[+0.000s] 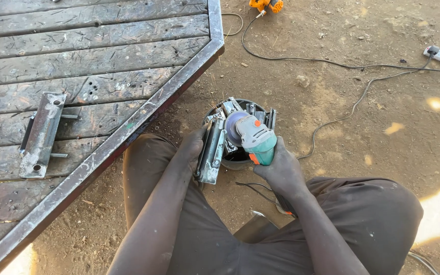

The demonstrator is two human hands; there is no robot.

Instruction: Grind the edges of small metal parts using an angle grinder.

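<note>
Dark brown trousers (362, 219) over the person's bent knees are filling the nearest part of the view, with both bare forearms reaching forward from them. Beyond the right knee, the right hand (281, 170) is wrapping its fingers tightly around the body of a grey and teal angle grinder with an orange switch (254, 138), whose disc is pointing away and to the left of those fingers. Just across from it, the left hand (192, 147) is clamping its fingers on the near left edge of a long flat grey steel bracket (213, 150). That bracket is running lengthwise away from the person, leaning on a round black metal rim (238, 158) between the two hands. The disc is meeting the bracket's far end, just beyond the left fingertips, so the left hand is the nearer one to the cut. Farther left, a dark plank platform with a steel frame (128, 130) is carrying a similar bracket (42, 135). Black cables (342, 63) are trailing across the dirt beyond.
</note>
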